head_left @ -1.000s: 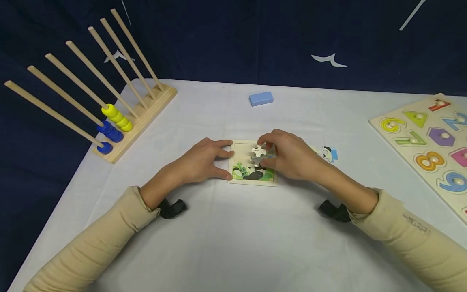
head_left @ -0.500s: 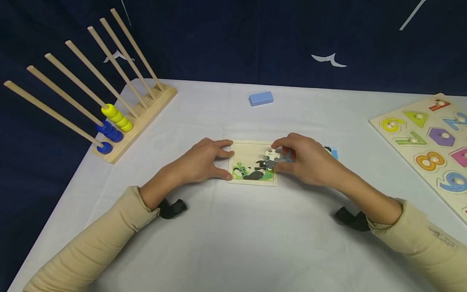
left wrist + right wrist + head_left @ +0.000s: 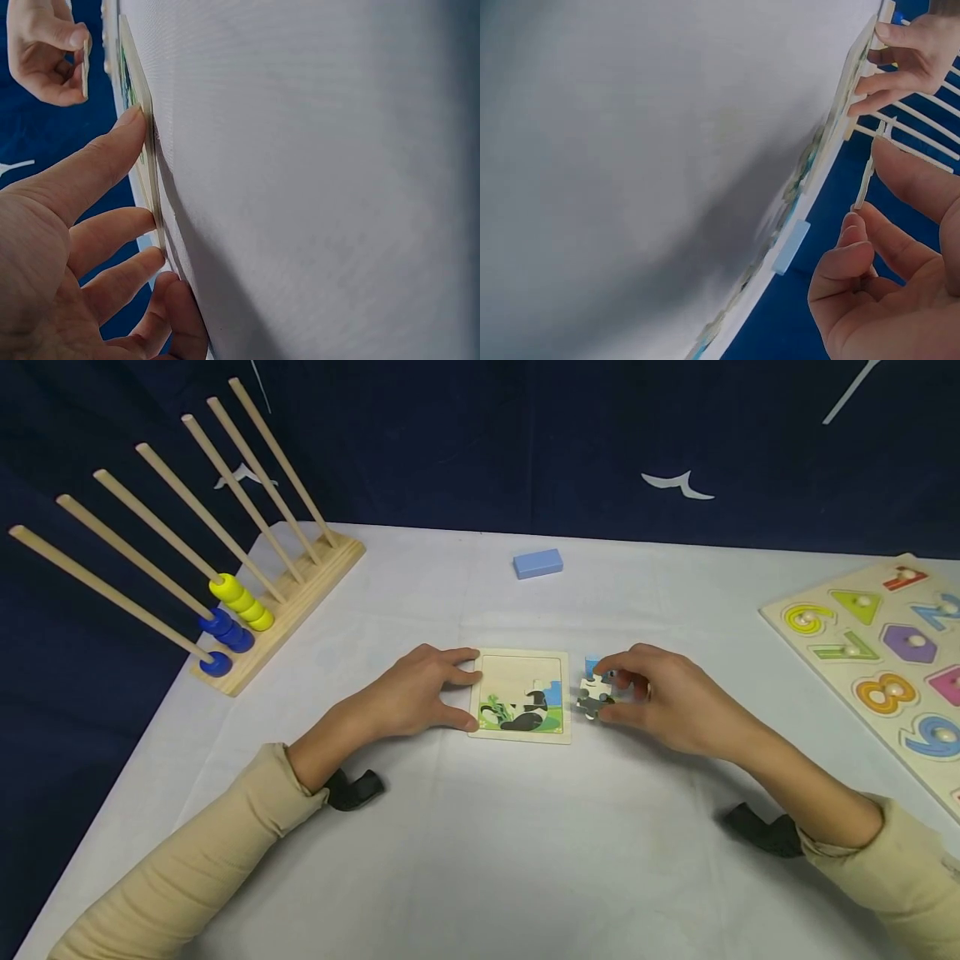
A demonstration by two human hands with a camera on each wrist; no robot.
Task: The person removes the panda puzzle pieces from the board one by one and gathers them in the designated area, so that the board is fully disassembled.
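My left hand (image 3: pixel 416 693) rests against the left edge of a small wooden puzzle tray (image 3: pixel 525 737), thumb at the near corner and fingers spread along the side. Panda picture pieces (image 3: pixel 522 718) fill the tray's lower part and right side; bare wood shows at the upper left. To the right of the tray, my right hand (image 3: pixel 667 702) pinches a white and dark grey jigsaw piece (image 3: pixel 595 688) between thumb and fingers. Edge-on in the right wrist view, this piece (image 3: pixel 865 176) is held above the table. Loose puzzle pieces (image 3: pixel 592 665) lie partly hidden behind the right hand.
A wooden peg stand (image 3: pixel 300 602) with blue and yellow beads (image 3: pixel 240 602) stands at the left. A blue block (image 3: pixel 537 563) lies at the back. On the right is a number and shape board (image 3: pixel 843 618). Black straps (image 3: pixel 356 789) hang by both wrists.
My right hand has moved right, carrying the jigsaw piece from over the tray to beside it. More of the panda picture and a blue patch now show in the tray. The left hand stays put.
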